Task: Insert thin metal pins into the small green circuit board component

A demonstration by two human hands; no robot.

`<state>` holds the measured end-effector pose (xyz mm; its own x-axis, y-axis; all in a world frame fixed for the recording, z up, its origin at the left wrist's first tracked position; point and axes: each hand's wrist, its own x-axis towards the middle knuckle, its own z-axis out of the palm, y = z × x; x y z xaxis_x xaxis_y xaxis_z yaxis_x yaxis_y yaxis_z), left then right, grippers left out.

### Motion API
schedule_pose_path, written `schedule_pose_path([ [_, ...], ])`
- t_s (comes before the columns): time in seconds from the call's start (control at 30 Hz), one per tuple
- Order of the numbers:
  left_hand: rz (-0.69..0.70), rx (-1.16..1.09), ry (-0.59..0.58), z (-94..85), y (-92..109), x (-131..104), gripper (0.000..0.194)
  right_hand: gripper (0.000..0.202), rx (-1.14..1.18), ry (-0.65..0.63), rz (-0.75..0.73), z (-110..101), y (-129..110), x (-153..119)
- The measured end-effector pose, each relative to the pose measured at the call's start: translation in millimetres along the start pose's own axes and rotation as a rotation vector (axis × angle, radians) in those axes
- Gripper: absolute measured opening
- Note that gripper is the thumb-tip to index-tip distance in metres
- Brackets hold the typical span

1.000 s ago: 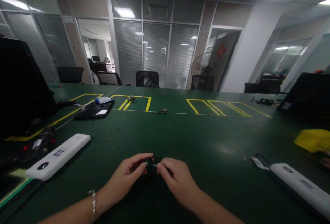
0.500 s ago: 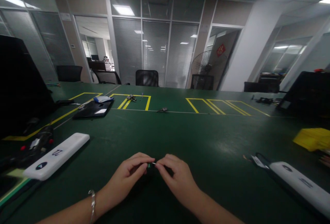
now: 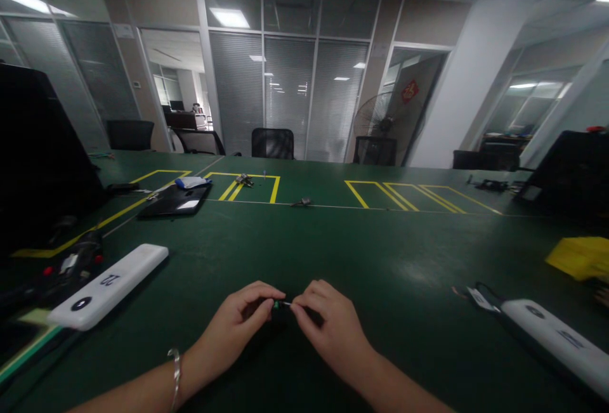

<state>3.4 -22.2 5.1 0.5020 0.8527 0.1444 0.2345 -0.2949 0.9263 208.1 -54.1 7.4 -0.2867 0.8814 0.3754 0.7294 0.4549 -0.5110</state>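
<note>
Just above the green table (image 3: 304, 242), my two hands meet close to the front edge of the view. My left hand (image 3: 238, 316), with a bracelet (image 3: 176, 375) at its wrist, pinches a small green and black piece (image 3: 278, 304) between thumb and fingertips. A thin pale rod (image 3: 288, 303) runs from that piece to the fingertips of my right hand (image 3: 332, 321), which are closed on its end. Both are too small and too covered by fingers to tell their kind, or whether they are joined.
White power banks lie left (image 3: 111, 286) and right (image 3: 554, 330). Beyond the left one is a dark tablet (image 3: 176, 200) with a blue-white packet (image 3: 191, 182). Small metal parts (image 3: 304, 202) sit mid-table among yellow tape outlines. A yellow bin (image 3: 578, 257) stands at the right edge.
My right fingertips have drawn slightly away from my left ones, so more of the green piece and the rod shows. The view has shifted a little.
</note>
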Motion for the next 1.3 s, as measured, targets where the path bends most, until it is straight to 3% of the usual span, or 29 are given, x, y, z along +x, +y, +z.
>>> schedule_pose_path([
  [0.3, 0.048, 0.069, -0.033, 0.0, 5.8, -0.9, 0.021, 0.014, -0.125, -0.023, -0.001, -1.0, -1.4, -0.3],
  [0.6, 0.039, 0.057, -0.076, -2.5, 8.7, -0.9, 0.02, 0.015, 0.085, -0.052, 0.014, 2.4, 1.6, -0.7],
  [0.93, -0.03, -0.092, -0.1, -3.6, 7.1, -0.8, 0.02, 0.016, 0.138, -0.044, 0.02, 0.4, 0.1, 0.4],
  [1.1, 0.009, -0.186, -0.068, -3.3, -0.4, 1.7, 0.02, 0.015, 0.111, -0.026, 0.031, 3.1, 0.1, 0.0],
  [1.3, -0.094, -0.15, -0.002, -4.5, -5.4, 2.4, 0.022, 0.015, 0.159, 0.037, 0.059, 2.5, -0.3, -0.5],
])
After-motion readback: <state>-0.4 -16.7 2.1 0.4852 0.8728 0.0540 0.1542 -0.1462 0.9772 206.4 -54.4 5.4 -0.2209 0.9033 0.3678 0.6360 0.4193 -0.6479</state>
